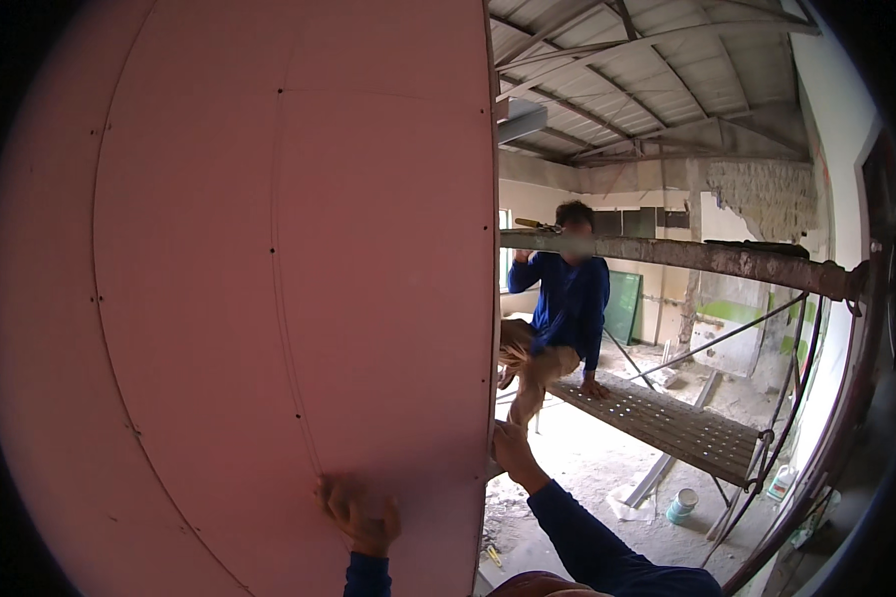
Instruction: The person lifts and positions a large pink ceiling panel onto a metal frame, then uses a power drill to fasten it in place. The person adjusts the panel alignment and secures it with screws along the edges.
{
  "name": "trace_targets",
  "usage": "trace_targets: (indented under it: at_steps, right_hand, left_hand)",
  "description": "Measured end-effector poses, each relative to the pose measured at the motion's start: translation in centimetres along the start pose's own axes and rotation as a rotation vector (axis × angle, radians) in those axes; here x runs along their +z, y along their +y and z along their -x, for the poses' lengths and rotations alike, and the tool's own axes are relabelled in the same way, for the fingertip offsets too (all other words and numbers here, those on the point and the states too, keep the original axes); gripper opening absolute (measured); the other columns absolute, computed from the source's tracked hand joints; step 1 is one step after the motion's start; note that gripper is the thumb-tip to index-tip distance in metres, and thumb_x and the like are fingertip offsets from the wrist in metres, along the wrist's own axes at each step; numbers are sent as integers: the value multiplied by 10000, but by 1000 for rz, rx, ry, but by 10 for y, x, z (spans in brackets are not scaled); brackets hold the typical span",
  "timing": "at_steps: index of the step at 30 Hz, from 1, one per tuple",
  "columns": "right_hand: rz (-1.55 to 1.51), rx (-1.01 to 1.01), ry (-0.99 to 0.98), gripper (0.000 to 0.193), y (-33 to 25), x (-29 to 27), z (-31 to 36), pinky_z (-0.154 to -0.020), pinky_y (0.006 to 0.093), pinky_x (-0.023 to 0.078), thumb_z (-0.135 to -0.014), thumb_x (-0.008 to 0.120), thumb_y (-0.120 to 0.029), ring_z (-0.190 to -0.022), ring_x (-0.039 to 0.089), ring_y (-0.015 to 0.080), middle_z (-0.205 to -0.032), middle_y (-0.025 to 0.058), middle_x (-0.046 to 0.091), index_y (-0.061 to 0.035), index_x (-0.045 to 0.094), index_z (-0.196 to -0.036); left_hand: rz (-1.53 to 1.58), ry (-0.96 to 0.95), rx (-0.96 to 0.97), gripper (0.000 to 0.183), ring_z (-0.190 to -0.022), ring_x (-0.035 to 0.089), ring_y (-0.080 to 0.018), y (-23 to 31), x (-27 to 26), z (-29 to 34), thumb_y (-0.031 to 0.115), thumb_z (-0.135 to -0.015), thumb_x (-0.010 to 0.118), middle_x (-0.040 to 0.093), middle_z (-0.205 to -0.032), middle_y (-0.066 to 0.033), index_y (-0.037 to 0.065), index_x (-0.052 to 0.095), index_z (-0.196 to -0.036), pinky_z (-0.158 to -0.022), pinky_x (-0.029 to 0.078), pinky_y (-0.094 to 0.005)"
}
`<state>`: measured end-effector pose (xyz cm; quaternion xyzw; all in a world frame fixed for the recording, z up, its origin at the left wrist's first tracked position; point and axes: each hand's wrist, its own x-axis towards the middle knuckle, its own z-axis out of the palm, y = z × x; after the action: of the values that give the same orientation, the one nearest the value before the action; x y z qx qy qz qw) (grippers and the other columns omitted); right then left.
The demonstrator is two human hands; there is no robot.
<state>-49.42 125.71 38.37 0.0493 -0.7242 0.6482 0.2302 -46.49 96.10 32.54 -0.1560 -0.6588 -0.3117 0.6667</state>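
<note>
A large pink wall board (pixel 388 269) stands upright in front of me, filling the left half of the view. Thin lines and dark screw heads run down its face. My left hand (pixel 356 513), slightly blurred, is low on the board beside a drawn line, its fingers bent and thumb spread apart; I make out nothing held in it. My right hand (pixel 514 453) is closed around the board's right edge, and its fingertips are partly hidden there.
Beyond the edge, a person (pixel 569 298) in blue sits on a perforated scaffold plank (pixel 667 423). A rusty horizontal pipe (pixel 687 254) crosses at upper right, with braces below. On the littered floor stand a small bucket (pixel 682 505) and a white jug (pixel 782 483).
</note>
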Motion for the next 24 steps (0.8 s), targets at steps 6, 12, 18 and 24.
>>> trace_targets:
  at_steps: [6,12,18,24]
  right_hand:
    - [15,-60,15,329,5,-3,-9,-543,289,340,-1050,455,-233,-578,425,59,-655,-38,501,-36,636,-858]
    - [74,-73,50,362,1,0,-8,-529,294,329,-1060,456,-253,-564,416,67,-627,-49,474,-57,626,-807]
    - [35,-41,1,394,-13,-2,1,-533,289,310,-1072,488,-313,-585,390,62,-631,-50,449,-54,611,-801]
    - [94,-41,39,408,-16,0,1,-548,328,342,-1062,471,-301,-589,406,98,-620,-8,454,-8,630,-826]
  left_hand:
    - [-37,-11,27,388,-1491,297,-420,-2,3,-3,469,-925,625,566,-1287,-144,123,705,-1082,-1204,230,-609]
    - [-34,3,25,399,-1484,303,-417,-2,5,-4,452,-919,637,566,-1279,-140,104,703,-1102,-1207,219,-602]
    - [-16,-14,-4,367,-1474,311,-436,-1,3,-3,386,-882,680,558,-1296,-161,90,686,-1098,-1197,220,-609]
    - [-17,-27,19,366,-1464,313,-445,0,0,-4,378,-869,694,549,-1319,-150,83,682,-1084,-1194,226,-601]
